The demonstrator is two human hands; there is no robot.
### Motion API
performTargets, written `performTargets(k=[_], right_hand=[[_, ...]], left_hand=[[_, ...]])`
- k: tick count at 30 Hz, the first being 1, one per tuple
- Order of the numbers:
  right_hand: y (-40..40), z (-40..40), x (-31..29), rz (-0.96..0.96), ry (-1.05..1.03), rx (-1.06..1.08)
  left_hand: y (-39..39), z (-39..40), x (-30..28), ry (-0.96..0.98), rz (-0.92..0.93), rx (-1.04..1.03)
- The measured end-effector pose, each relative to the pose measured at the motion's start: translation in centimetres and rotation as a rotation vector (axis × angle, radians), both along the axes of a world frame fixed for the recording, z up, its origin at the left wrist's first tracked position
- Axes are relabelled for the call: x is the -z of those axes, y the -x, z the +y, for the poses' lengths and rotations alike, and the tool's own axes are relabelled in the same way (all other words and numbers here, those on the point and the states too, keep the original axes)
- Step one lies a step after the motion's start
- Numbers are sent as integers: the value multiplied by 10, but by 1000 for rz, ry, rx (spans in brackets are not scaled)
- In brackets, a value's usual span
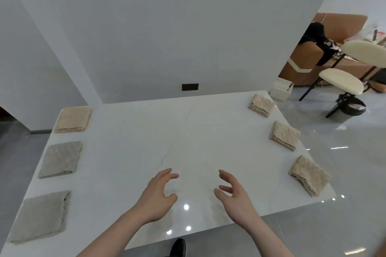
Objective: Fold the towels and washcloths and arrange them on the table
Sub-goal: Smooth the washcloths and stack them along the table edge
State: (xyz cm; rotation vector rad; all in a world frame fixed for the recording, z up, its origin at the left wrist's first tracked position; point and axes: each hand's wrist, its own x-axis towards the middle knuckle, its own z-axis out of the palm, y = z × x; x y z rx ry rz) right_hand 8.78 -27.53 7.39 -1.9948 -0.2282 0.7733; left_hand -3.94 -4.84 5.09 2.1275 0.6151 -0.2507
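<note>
Head view. Your left hand [158, 192] and right hand [231, 192]: both hover over the bare middle of the tabletop [167, 131], fingers loosely spread, holding nothing.

Towels, folded, three in a column along the left edge: far [73, 119], middle [60, 159], near [41, 216]. Your left hand is the nearer one.

Washcloths, folded smaller and thicker, three along the right edge: far [261, 104], middle [285, 135], near [308, 175]. Your right hand is nearer; each long axis runs along that edge.

All six lie well apart from your hands. Nothing unfolded shows; the arranging looks complete.
</note>
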Motion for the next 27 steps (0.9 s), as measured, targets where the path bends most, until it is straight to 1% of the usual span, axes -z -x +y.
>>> performTargets(k=[5, 9, 12, 15, 18, 23, 27], right_hand=[[-20, -53, 6, -11, 37, 99], [-44, -98, 13, -4, 52, 190], [-73, -125, 23, -5, 53, 217], [-105, -150, 31, 2, 57, 185], [-140, -180, 32, 14, 68, 115], [-197, -245, 34, 57, 112, 27], [-238, -276, 36, 90, 155, -25]], left_hand=[[-52, -25, 11, 31, 41, 73], [-94, -65, 8, 51, 16, 135], [-125, -97, 3, 58, 9, 158], [-151, -127, 7, 54, 28, 141], [-172, -161, 14, 61, 52, 54], [-201, -248, 27, 98, 61, -66], [-216, -311, 31, 153, 55, -120]])
